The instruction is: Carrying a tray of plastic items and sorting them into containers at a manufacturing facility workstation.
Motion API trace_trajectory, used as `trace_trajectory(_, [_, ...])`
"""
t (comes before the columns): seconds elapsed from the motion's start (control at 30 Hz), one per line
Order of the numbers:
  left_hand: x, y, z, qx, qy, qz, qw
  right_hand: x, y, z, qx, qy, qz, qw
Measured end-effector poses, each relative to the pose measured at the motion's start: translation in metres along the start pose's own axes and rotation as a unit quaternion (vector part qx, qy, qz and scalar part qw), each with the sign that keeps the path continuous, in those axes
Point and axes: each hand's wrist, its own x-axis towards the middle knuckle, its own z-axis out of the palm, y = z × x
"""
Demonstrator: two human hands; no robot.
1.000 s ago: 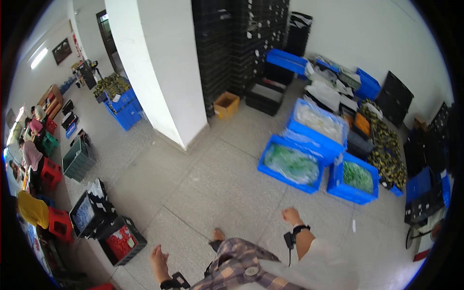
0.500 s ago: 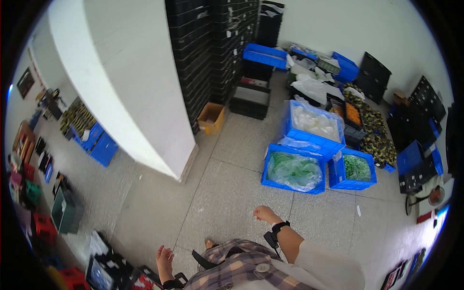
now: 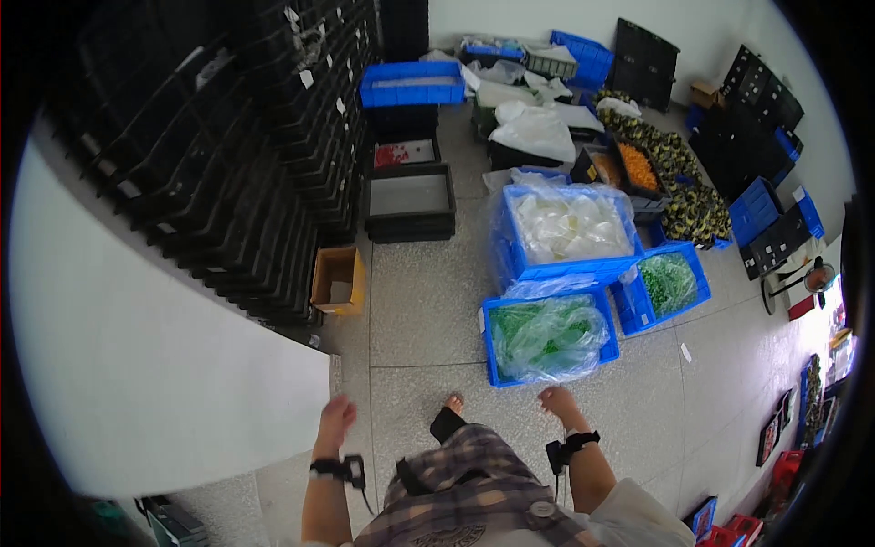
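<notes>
My left hand point(image 3: 337, 421) hangs in front of me beside the corner of the white pillar, its fingers loosely bent and slightly blurred. Nothing shows in it. On the other side, my right hand point(image 3: 560, 406) hangs just short of a blue crate point(image 3: 493, 351), apart from it. Its fingers are loosely curled, with no object visible among them. Inside that crate, clear plastic film covers a mass of small green pieces point(image 3: 547, 330). Each wrist wears a black strap with a small device.
A white pillar point(image 3: 173, 365) stands close on my left, with tall stacks of black trays point(image 3: 273, 201) behind it. A cardboard box point(image 3: 337, 281) sits at their foot. Ahead are a blue crate with clear bags point(image 3: 574, 269), another with green pieces point(image 3: 665, 283), and low black trays point(image 3: 410, 205).
My view has swung left and moved nearer the blue crates. The pillar now fills the left side. My left hand has come forward; my right hand is now close to the front crate.
</notes>
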Motion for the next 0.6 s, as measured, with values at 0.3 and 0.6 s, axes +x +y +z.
trace_trajectory(0.3, [0.307, 0.157, 0.190, 0.019, -0.048, -0.042, 0.998, 0.118, -0.092, -0.085, -0.003, 0.032, 0.036, 0.999])
trace_trajectory(0.6, [0.619, 0.182, 0.311, 0.047, -0.004, -0.145, 0.988, 0.272, -0.135, -0.041, 0.130, -0.046, 0.244, 0.960])
